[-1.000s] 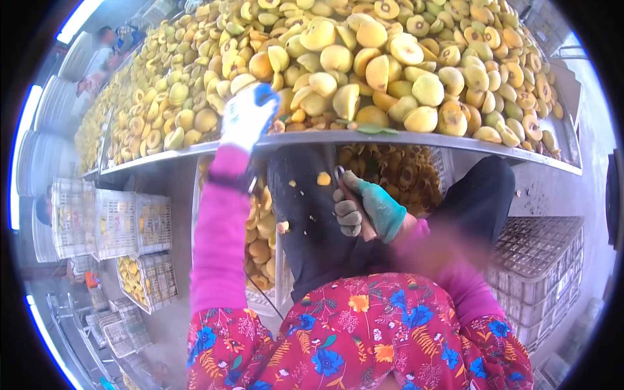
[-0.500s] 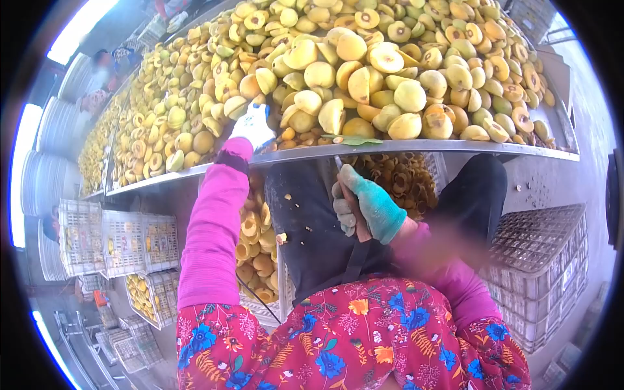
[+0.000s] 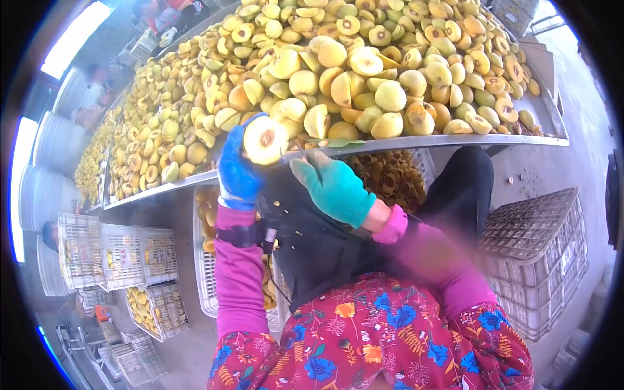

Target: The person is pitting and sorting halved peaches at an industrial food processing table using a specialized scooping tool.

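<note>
Nearly face-on to the camera, a cut peach half (image 3: 265,140) sits at the table's front edge, gripped by the blue-gloved left hand (image 3: 240,166), fingers curled around its side. Beside it, the teal-gloved right hand (image 3: 335,188) bends its fingers close together; whether they grip anything cannot be told. A metal rim (image 3: 448,141) separates the worker's lap from heaped peaches (image 3: 390,96) and a green leaf (image 3: 337,142). Brown scraps (image 3: 390,179) lie below, between the knees; a plastic crate (image 3: 536,266) stands at right.
</note>
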Demonstrator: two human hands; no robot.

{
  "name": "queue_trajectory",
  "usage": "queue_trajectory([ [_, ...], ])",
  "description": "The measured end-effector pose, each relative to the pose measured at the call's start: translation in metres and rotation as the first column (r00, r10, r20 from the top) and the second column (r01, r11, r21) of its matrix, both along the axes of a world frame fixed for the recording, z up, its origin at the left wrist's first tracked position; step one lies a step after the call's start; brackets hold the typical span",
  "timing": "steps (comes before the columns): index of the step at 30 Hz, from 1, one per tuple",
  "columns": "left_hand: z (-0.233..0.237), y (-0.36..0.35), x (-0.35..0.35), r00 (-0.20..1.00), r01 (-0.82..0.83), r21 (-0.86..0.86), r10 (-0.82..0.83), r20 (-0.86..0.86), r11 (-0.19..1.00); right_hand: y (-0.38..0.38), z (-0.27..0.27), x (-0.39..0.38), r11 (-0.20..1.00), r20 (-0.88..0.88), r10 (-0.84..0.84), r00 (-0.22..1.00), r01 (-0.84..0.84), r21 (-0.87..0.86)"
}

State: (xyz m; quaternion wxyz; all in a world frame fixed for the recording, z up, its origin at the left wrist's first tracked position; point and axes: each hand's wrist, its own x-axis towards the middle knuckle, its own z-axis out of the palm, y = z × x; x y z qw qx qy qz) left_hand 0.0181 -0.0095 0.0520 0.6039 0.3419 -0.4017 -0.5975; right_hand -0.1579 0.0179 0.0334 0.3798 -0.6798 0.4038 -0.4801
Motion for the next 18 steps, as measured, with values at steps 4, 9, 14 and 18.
queue_trajectory([
  [4, -0.020, 0.004, -0.023, 0.784, -0.091, -0.352, 0.285, 0.552, 0.931, -0.003, -0.005, 0.000, 0.999, -0.076, -0.042, 0.996, 0.042, -0.003],
  [9, -0.015, 0.005, -0.042, 0.672, -0.195, -0.421, 0.433, 0.600, 0.886, 0.001, -0.003, -0.003, 0.991, -0.115, -0.054, 0.992, 0.068, 0.116],
  [14, -0.023, 0.002, -0.044, 0.851, -0.284, -0.213, 0.348, 0.392, 0.935, 0.001, -0.019, 0.008, 0.991, 0.074, 0.012, 0.997, -0.022, 0.134],
  [18, -0.013, 0.009, -0.055, 0.873, -0.230, -0.183, 0.285, 0.396, 0.956, 0.012, 0.003, -0.005, 0.854, 0.276, 0.122, 0.953, -0.242, 0.460],
])
